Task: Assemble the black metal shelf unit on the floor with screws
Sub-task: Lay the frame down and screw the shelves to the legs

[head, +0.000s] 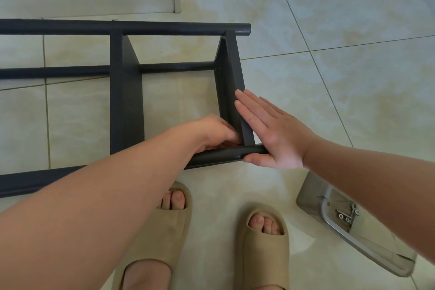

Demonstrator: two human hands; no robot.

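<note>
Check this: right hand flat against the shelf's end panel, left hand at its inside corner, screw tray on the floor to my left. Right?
Wrong side: head view shows the screw tray on the floor to your right. The right hand, left hand and end panel are as said.

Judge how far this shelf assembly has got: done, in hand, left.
Done: the shelf unit holds two standing panels. In hand: the right hand presses flat on the end panel while the left hand curls at its joint with the near pole. Left: screws lie in the clear tray.
</note>
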